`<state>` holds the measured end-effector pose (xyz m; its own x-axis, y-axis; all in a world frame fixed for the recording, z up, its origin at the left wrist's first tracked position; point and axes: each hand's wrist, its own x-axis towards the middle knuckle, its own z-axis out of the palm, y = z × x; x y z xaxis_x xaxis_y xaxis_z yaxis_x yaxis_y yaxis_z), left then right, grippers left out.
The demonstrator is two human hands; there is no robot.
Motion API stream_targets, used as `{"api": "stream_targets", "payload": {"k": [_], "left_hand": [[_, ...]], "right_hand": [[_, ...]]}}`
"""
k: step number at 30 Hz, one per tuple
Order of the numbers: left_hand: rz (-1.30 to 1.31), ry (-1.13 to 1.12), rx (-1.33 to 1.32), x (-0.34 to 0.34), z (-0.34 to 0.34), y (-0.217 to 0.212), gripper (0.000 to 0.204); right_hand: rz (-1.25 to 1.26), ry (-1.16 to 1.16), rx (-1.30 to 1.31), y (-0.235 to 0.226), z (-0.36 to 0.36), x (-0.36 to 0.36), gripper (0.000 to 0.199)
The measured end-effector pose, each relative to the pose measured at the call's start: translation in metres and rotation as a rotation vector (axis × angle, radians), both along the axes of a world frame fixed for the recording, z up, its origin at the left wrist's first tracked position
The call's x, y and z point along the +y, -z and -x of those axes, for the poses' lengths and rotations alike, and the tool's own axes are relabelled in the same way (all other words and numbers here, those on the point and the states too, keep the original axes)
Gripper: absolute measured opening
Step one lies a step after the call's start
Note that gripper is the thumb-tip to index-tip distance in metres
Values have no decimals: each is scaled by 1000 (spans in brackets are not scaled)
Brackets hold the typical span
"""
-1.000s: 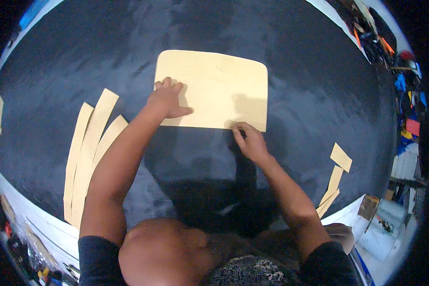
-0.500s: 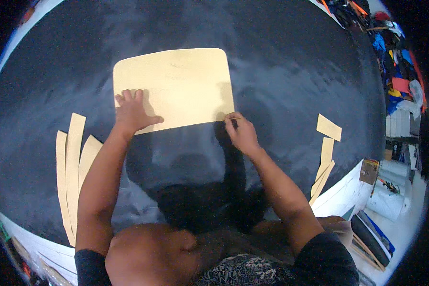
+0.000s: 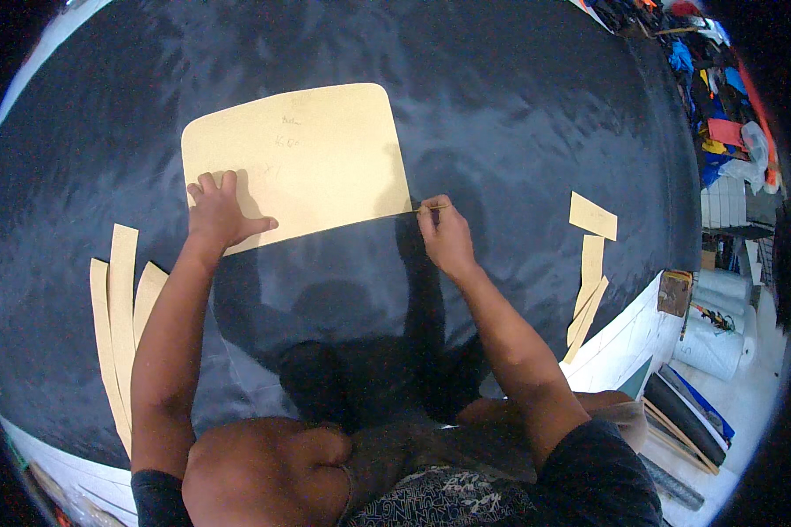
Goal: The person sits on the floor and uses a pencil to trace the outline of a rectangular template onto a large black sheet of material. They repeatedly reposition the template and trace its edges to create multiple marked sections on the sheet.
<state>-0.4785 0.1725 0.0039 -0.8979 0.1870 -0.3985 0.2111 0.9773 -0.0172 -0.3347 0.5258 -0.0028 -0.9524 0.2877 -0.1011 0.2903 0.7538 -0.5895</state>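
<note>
A large pale-yellow card pattern (image 3: 325, 149) with rounded far corners lies flat on black fabric (image 3: 518, 114). My left hand (image 3: 218, 215) presses on its near left part, fingers spread and thumb stretched to the right. Just off the pattern's near right corner, my right hand (image 3: 446, 235) pinches a thin yellowish stick (image 3: 431, 208). The stick points left toward that corner and looks like a slim pen or refill; its exact kind is too small to make out.
Long card strips (image 3: 112, 316) lie left of my left forearm. Smaller card pieces (image 3: 593, 217) lie to the right. Beyond the fabric's right edge are a pile of coloured scraps (image 3: 721, 132), wrapped rolls (image 3: 710, 347) and a brown block (image 3: 675, 292) on the white table edge.
My right hand has moved a little rightward off the pattern's near right corner, with the stick still in it. My left hand stays on the card. The whole view has shifted slightly.
</note>
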Motion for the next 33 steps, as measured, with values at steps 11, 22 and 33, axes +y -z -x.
{"api": "stream_targets", "payload": {"k": [11, 22, 33], "left_hand": [[-78, -61, -56, -5, -2, -6, 122], [-101, -56, 54, -3, -9, 2, 123], [-277, -144, 124, -3, -28, 5, 111]], "right_hand": [[-158, -174, -35, -4, 0, -26, 20], [7, -524, 245, -11, -6, -100, 16], [370, -245, 239, -39, 50, -121, 19]]}}
